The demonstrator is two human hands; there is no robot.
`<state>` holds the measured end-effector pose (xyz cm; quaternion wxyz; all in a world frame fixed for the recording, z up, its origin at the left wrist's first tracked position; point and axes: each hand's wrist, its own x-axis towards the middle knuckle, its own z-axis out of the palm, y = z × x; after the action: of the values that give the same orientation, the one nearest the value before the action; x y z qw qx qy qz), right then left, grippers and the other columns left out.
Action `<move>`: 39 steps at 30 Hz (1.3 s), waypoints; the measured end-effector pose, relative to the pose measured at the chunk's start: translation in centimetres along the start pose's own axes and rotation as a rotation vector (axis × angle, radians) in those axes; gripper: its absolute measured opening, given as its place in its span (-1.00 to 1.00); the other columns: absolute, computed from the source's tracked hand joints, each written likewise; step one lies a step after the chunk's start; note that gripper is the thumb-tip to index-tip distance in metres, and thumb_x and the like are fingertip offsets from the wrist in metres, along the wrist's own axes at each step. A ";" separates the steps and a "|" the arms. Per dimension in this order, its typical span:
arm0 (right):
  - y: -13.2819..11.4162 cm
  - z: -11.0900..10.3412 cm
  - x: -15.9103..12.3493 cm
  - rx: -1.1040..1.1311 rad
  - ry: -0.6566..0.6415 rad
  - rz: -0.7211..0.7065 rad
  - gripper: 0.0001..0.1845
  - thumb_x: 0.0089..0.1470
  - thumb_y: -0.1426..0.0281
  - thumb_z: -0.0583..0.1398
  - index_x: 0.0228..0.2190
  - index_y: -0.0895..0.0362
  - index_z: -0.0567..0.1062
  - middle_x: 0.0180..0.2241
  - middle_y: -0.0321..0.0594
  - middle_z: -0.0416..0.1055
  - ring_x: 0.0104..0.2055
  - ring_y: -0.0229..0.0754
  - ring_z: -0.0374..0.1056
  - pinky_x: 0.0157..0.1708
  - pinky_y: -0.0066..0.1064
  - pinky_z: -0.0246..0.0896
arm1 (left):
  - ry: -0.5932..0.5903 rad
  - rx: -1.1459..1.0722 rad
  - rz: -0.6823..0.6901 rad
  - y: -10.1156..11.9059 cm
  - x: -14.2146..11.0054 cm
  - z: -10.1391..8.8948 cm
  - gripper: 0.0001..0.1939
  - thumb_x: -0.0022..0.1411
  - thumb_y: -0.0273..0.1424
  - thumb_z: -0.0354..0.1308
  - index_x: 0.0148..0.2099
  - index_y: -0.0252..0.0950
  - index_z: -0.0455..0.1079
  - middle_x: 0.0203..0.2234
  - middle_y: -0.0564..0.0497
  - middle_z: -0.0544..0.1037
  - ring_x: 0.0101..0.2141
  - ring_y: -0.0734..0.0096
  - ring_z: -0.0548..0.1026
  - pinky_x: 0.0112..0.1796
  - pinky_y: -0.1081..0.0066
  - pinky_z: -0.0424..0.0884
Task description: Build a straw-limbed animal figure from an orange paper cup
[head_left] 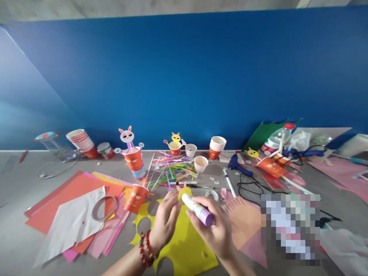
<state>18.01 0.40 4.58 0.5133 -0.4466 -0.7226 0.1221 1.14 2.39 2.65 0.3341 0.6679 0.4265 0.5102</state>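
In the middle of the head view, my right hand (216,226) grips a white glue stick (197,210) with a purple base. Its tip reaches a small yellow paper animal head (186,190) with pointed ears. My left hand (165,216) pinches that paper head at its edge; a red beaded bracelet circles the wrist. The far side of the paper head and the fingertips on it are partly hidden. Beneath both hands lies a yellow sheet (191,245) with round cutouts.
Behind the hands are scattered coloured pipe cleaners (172,168) and paper cups (217,147). A rabbit cup figure (133,161) stands left, near coloured paper sheets (69,207) and a tape roll (104,208). To the right are a blue glue gun (240,165) with a cable and a bottle (277,140).
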 end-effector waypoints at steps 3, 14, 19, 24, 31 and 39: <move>-0.1 0.2 0.2 0.044 -0.023 0.007 -0.76 0.17 0.41 0.26 -0.10 0.03 0.43 -0.29 -0.19 0.54 -0.29 -0.12 0.50 -0.29 -0.36 0.39 | -0.034 0.023 0.011 0.6 0.0 0.1 -0.67 0.39 -0.25 -0.01 -0.33 -0.22 0.49 -0.41 -0.09 0.54 -0.29 0.17 0.49 -0.14 0.26 0.43; 0.3 -0.1 0.8 0.080 -0.042 0.058 -0.84 0.16 0.45 0.23 -0.18 0.05 0.45 -0.33 -0.21 0.53 -0.32 -0.14 0.49 -0.30 -0.38 0.36 | -0.030 -0.003 0.051 0.1 -0.2 0.2 -0.71 0.40 -0.30 -0.01 -0.28 -0.23 0.49 -0.31 -0.10 0.56 -0.21 0.18 0.50 -0.10 0.31 0.41; 0.4 -0.2 1.0 0.069 -0.018 0.050 -0.86 0.15 0.45 0.24 -0.22 0.05 0.45 -0.35 -0.24 0.54 -0.36 -0.15 0.49 -0.34 -0.41 0.34 | -0.078 -0.046 -0.018 0.4 0.0 0.1 -0.63 0.42 -0.23 -0.04 -0.33 -0.29 0.46 -0.40 -0.06 0.52 -0.38 0.31 0.45 -0.28 0.39 0.41; 0.4 -0.2 1.1 0.081 -0.016 0.058 -0.85 0.15 0.46 0.25 -0.21 0.04 0.45 -0.35 -0.27 0.53 -0.36 -0.18 0.49 -0.34 -0.44 0.33 | -0.068 -0.067 -0.006 0.2 -0.2 0.0 -0.60 0.41 -0.16 -0.03 -0.30 -0.29 0.48 -0.39 -0.08 0.52 -0.36 0.30 0.45 -0.26 0.39 0.41; 0.3 -0.1 1.1 0.037 -0.005 0.046 -0.87 0.13 0.46 0.25 -0.23 0.06 0.45 -0.36 -0.26 0.53 -0.37 -0.17 0.49 -0.34 -0.43 0.32 | -0.006 -0.117 -0.007 0.6 -0.1 -0.2 -0.68 0.35 -0.16 0.07 -0.26 -0.26 0.54 -0.32 -0.14 0.59 -0.27 0.18 0.51 -0.19 0.31 0.45; 0.5 -0.4 1.3 0.057 0.003 0.090 -0.91 0.14 0.41 0.25 -0.26 0.07 0.46 -0.39 -0.27 0.54 -0.40 -0.19 0.49 -0.38 -0.46 0.33 | 0.143 -0.140 -0.031 -1.8 -1.7 0.2 -0.76 0.26 -0.26 0.22 -0.07 -0.21 0.56 -0.09 -0.16 0.63 -0.04 0.08 0.55 0.02 0.22 0.43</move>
<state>18.46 1.59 5.30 0.5209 -0.4640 -0.6972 0.1651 0.70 1.60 0.31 0.3565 0.5980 0.4231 0.5799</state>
